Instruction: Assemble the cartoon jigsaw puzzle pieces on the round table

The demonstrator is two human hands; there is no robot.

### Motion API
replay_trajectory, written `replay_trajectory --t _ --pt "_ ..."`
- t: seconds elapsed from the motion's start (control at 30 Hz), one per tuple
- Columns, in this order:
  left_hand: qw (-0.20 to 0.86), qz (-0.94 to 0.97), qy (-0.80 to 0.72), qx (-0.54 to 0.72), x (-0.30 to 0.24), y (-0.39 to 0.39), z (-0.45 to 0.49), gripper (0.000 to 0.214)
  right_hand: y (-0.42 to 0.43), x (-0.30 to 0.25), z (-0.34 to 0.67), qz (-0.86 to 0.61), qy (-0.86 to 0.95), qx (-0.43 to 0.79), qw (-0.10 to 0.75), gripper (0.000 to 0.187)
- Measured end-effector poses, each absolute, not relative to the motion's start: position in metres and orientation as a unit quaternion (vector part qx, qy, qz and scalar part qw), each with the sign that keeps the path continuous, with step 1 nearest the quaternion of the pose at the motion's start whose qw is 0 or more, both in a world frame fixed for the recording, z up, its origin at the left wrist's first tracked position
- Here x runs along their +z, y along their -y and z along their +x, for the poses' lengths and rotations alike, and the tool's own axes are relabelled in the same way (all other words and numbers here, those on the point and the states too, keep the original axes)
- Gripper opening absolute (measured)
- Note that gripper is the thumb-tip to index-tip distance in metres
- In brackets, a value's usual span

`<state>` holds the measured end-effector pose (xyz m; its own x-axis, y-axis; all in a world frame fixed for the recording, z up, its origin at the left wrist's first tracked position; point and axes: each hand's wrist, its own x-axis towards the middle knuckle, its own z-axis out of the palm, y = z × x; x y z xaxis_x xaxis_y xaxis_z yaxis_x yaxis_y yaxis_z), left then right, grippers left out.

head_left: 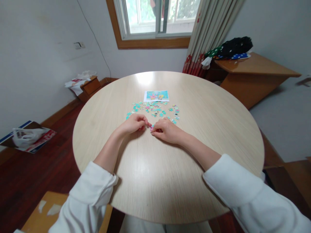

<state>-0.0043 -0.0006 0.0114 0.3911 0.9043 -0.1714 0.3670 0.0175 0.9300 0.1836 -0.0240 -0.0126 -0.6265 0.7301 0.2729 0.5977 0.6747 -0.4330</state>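
Observation:
Both my hands rest on a round pale wooden table [170, 181], meeting near its middle. My left hand [134, 124] is curled, its fingertips pinching a small puzzle piece [151, 127]. My right hand [166, 130] is also curled, its fingers pressed on the same pink and teal piece or on one joined to it. Just beyond the hands lie several loose teal jigsaw pieces [153, 109], scattered on the table. Behind them lies a printed reference picture [156, 95] in blue with cartoon figures.
A wooden desk [255, 69] with dark bags stands at the right, next to a curtain [209, 35] and a window [157, 19]. A low cabinet [89, 85] with papers is at the left wall. A plastic bag [25, 136] lies on the floor at left.

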Motion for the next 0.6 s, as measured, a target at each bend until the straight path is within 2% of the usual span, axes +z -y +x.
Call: replay_trajectory --t 0.33,0.6 --pt "0.527 0.649 -0.484 0.257 0.012 0.002 -0.005 0.014 0.024 -0.013 0.185 -0.366 0.888 0.181 0.210 0.016" --pt "0.533 0.596 -0.502 0.329 0.012 0.002 -0.002 0.014 0.015 -0.013 0.196 -0.437 0.820 0.142 0.341 0.023"
